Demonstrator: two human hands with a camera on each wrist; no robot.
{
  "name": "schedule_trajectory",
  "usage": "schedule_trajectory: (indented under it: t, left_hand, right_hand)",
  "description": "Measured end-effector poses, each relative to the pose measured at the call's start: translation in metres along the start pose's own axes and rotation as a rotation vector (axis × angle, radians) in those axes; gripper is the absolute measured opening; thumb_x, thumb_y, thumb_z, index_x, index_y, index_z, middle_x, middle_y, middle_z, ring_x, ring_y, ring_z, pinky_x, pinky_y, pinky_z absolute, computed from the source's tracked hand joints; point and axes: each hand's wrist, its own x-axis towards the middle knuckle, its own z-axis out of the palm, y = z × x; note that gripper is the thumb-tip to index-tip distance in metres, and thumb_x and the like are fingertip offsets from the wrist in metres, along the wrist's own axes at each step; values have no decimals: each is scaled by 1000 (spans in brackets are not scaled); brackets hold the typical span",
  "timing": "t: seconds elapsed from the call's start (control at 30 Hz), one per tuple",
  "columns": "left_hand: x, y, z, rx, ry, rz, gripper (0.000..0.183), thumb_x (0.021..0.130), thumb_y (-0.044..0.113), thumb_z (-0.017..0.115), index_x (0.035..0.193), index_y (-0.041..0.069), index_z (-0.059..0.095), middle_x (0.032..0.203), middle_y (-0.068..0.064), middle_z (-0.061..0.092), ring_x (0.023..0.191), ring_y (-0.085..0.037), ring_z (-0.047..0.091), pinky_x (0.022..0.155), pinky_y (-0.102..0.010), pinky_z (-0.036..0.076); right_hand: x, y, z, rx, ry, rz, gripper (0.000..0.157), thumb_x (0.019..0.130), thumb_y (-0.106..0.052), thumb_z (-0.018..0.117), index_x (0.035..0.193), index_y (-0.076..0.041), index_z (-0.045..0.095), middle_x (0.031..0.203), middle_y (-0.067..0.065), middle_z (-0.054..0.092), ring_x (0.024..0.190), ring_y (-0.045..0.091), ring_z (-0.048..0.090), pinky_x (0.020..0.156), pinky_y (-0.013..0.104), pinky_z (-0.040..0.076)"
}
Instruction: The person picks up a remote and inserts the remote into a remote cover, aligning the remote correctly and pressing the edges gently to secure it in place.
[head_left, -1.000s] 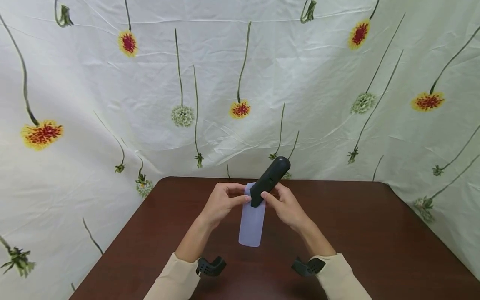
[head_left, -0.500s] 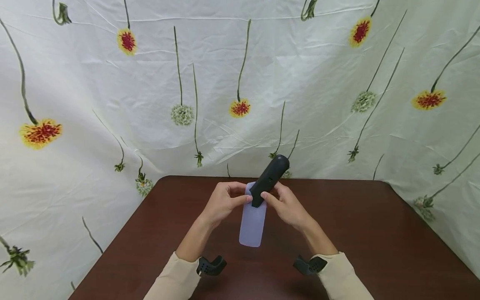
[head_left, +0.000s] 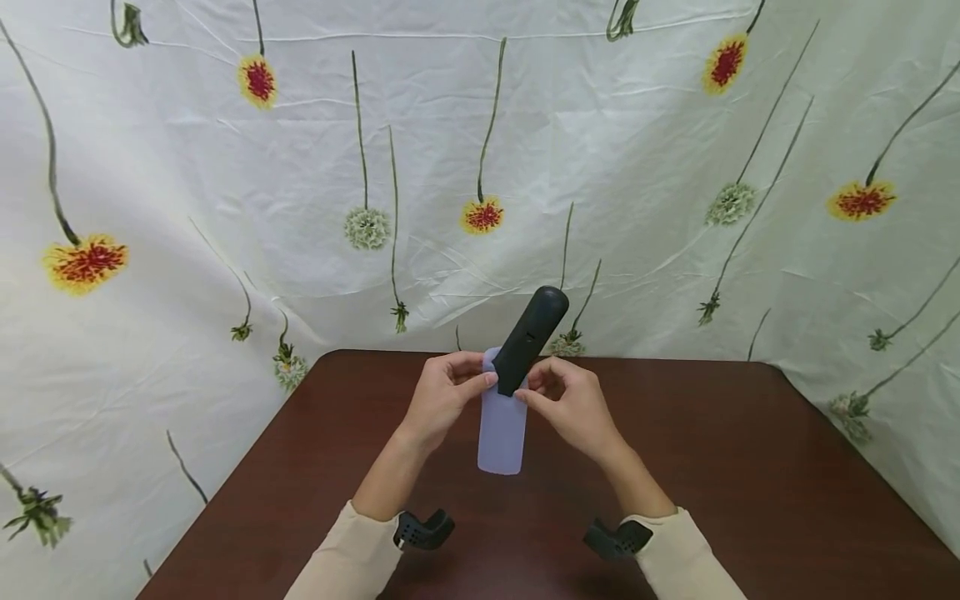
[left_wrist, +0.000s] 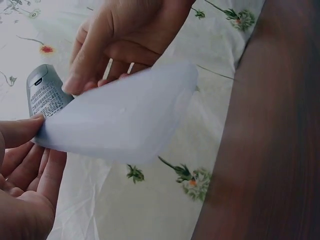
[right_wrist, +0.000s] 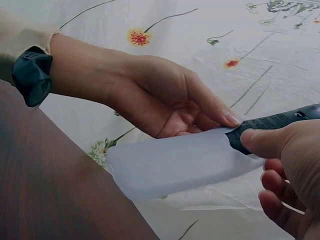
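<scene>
A black handle (head_left: 531,340) slants up and away to the right, rounded at its far end, with small printed text on its underside. From its lower end runs a flat, translucent whitish, blade-shaped part (head_left: 501,433) pointing down toward the person. My left hand (head_left: 438,396) grips this whitish part by its upper left edge, thumb in front and fingers behind. At the joint between the two parts, my right hand (head_left: 581,408) pinches from the right. Its thumb (right_wrist: 260,142) lies on the handle's base in the right wrist view. Whatever is inside the whitish part is hidden.
Beneath the hands is a dark reddish-brown table (head_left: 697,458). A white cloth (head_left: 637,142) printed with flowers hangs behind it and along its sides. Each wrist carries a black band with a camera mount, such as the left wrist band (head_left: 423,531).
Both hands have raised the black-handled thing slightly and shifted it a little left. My right fingers have drawn back from behind the handle to its lower end.
</scene>
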Motion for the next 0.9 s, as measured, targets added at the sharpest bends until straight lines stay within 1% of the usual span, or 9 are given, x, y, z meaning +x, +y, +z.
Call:
schedule_trajectory:
  t: [0.13,0.3,0.5,0.63,0.77,0.9]
  left_hand:
    - [0,1,1,-33,-3,-5,27,94,-5,72,119,-15,68,103,-19,73,90,-19,71,82,-32,59]
    - [1,1,1,-110,-14,-11,27,95,-7,70,120,-16,67,102,-15,73,91,-20,71,82,-34,59]
    - [0,0,3,-177,-25,-10,27,95,-9,68,120,-19,64,100,-10,74,90,-18,71,81,-34,60]
    - [-1,1,3,-189,-27,0,27,96,-9,67,120,-20,64,99,-8,74,90,-17,71,81,-34,60]
    - [0,1,3,-183,-18,1,27,95,-10,67,120,-20,64,99,-8,74,89,-17,71,80,-34,60]
    - [1,0,5,-161,6,5,27,94,-9,69,119,-19,65,100,-11,74,89,-17,71,80,-33,60]
  right_hand:
    - [-1,-2,3,-35,-14,1,23,81,-5,90,98,-3,74,85,0,68,74,15,64,65,30,56]
    - [-2,-3,6,-26,-49,23,21,82,-7,89,100,-6,79,91,-1,73,79,13,69,70,32,59]
    - [-1,1,11,40,-69,-47,15,85,-2,85,99,-7,82,94,-1,76,85,16,69,72,33,58]
    - [-2,4,12,70,-64,-89,12,86,2,83,95,-6,83,90,2,76,79,17,68,67,30,56]
    - [-1,4,10,48,-53,-130,12,85,2,83,91,-7,84,86,0,75,72,15,66,61,28,54]
    - [0,5,5,2,-57,-164,10,85,0,84,90,-8,84,84,-3,75,70,12,66,59,27,53]
